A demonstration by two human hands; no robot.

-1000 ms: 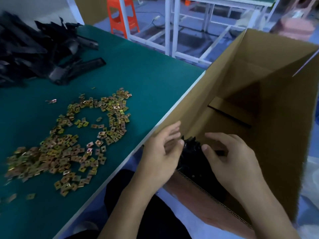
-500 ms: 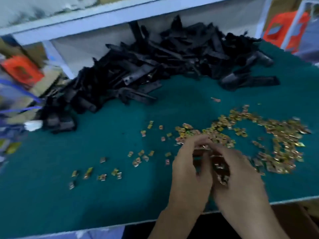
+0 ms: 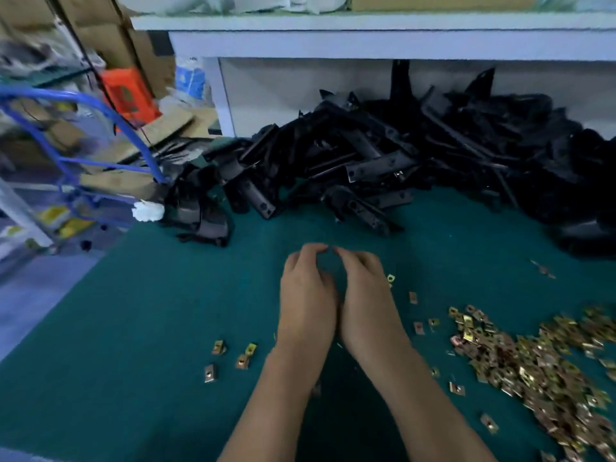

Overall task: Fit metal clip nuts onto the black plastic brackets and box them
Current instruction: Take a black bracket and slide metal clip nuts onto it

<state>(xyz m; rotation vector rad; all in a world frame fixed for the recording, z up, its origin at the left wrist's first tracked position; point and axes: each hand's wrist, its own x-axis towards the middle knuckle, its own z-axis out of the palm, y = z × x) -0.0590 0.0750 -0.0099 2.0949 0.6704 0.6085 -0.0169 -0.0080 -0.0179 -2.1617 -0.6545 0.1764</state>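
**Head view: bench, one entry per item.**

1. Hands. The left hand [image 3: 306, 295] and right hand [image 3: 366, 295] are pressed side by side above the green mat [image 3: 133, 328], with fingers curled inward and tips almost meeting. We cannot tell whether anything sits in the hollow between them (no metal shows there).
2. Clip nuts [image 3: 540, 368]. The main heap is loose on the mat, right of the hands. A few strays [image 3: 233, 355] lie to their left.
3. Black plastic brackets [image 3: 383, 161]. A large pile lies along the back of the mat under the white shelf [image 3: 366, 45], apart from the hands.
4. Blue trolley frame [image 3: 83, 108]. It stands off the bench, far left.

**Change noted.** A second ago both hands were down in the cardboard box on a black part. Half a second ago they were closing over the edge of the nut heap. Now the box is out of view and the hands sit clear of the heap, nearer the brackets.

We judge one piece boxed and a new round begun, with nuts possibly gathered and a bracket not yet taken.
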